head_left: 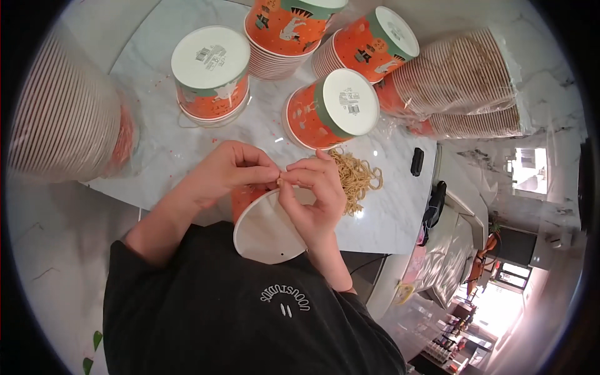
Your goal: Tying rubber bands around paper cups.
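In front of my chest a paper bucket [265,228] lies tilted, its white inside toward me, with a small dark hole near the rim. My left hand [234,172] and my right hand [315,194] meet at its far edge. Thumbs and fingertips are pinched together on a tiny tan bit that looks like the end of a cord [279,182]; most of it is hidden by the fingers. My right palm and wrist cover part of the bucket's opening. Just right of that hand lies a loose pile of tan cords [355,181].
Upside-down orange buckets stand on the marble table [150,69]: one with a cord at its rim [212,75], others [334,109] behind my hands. Plastic-wrapped bucket stacks flank them at left [69,119] and right [456,81]. A small black object [417,162] lies near the right edge.
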### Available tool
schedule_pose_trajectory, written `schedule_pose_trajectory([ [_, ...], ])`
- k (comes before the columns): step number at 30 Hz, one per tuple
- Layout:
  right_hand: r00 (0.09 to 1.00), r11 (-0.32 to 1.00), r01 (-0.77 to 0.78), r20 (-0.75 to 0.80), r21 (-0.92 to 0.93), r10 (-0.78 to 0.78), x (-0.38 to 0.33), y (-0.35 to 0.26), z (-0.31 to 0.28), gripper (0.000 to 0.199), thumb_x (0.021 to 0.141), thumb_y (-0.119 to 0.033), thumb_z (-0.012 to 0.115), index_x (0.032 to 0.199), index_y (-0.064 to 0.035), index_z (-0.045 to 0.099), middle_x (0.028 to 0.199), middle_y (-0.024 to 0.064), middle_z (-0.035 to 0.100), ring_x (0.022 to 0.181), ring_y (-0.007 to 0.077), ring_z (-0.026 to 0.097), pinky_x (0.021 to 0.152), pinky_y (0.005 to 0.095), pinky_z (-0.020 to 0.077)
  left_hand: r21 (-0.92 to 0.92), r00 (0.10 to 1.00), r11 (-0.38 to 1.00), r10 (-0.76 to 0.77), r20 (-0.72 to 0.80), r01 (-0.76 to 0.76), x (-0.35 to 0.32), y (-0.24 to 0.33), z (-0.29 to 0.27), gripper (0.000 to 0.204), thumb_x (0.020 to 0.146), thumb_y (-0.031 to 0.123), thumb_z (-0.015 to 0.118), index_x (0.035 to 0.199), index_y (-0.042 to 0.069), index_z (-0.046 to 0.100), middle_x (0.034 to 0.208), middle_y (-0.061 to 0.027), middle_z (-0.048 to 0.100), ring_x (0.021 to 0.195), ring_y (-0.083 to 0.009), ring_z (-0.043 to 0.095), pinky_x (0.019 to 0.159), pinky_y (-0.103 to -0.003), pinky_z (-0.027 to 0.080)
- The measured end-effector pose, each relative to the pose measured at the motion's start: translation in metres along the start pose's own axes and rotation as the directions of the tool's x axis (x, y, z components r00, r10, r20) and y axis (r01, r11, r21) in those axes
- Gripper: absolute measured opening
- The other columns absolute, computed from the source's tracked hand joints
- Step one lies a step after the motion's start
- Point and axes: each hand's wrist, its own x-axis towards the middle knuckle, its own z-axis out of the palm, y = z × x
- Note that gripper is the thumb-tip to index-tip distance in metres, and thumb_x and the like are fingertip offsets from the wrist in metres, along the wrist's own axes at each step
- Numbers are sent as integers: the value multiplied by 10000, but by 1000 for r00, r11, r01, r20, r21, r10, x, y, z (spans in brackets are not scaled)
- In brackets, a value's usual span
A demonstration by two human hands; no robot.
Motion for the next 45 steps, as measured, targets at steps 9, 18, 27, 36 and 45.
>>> schedule_pose_trajectory([
  [9, 1000, 1000, 7, 6, -13, -7, 1, 2, -1, 203, 746, -19, 823, 916, -114, 765, 949, 1, 719, 927, 176, 683, 1068, 476, 451, 416, 952, 871, 303, -41, -260, -4, 1, 9, 102, 952, 39, 685, 991, -31, 747, 912, -26, 741, 852, -58, 671, 768, -228, 548],
  [18, 1000, 995, -29, 9, 94, 28, -3, 6, -3, 208, 772, -9, 832, 957, -96, 789, 946, 31, 715, 919, 196, 682, 1034, 470, 485, 156, 993, 981, 120, -20, -115, -2, 4, 6, 81, 922, 22, 713, 980, -23, 746, 888, -13, 730, 827, -53, 660, 752, -224, 549],
  [27, 999, 992, 6, 53, 123, -12, -2, 8, -6, 224, 760, 2, 821, 958, -99, 796, 953, 30, 709, 922, 197, 680, 1016, 462, 495, 299, 969, 922, 239, 57, -245, -4, 7, 2, 71, 922, 29, 720, 972, -18, 739, 896, -7, 723, 826, -51, 645, 751, -232, 533],
  [36, 999, 992, -15, 41, 126, 10, -3, 8, -4, 229, 747, 5, 813, 946, -103, 783, 956, 30, 708, 929, 210, 678, 1013, 462, 494, 200, 985, 965, 164, 49, -171, 0, 0, 1, 91, 996, 58, 650, 1001, -17, 702, 930, -6, 704, 864, -48, 633, 776, -226, 522],
  [45, 999, 993, -26, 23, 111, 23, -3, 8, -3, 212, 747, 1, 813, 931, -99, 777, 942, 29, 715, 919, 210, 682, 1011, 463, 498, 17, 994, 997, 68, 81, -69, -1, 3, 1, 80, 989, 75, 686, 1021, 7, 712, 978, -15, 720, 911, -65, 667, 815, -224, 542],
])
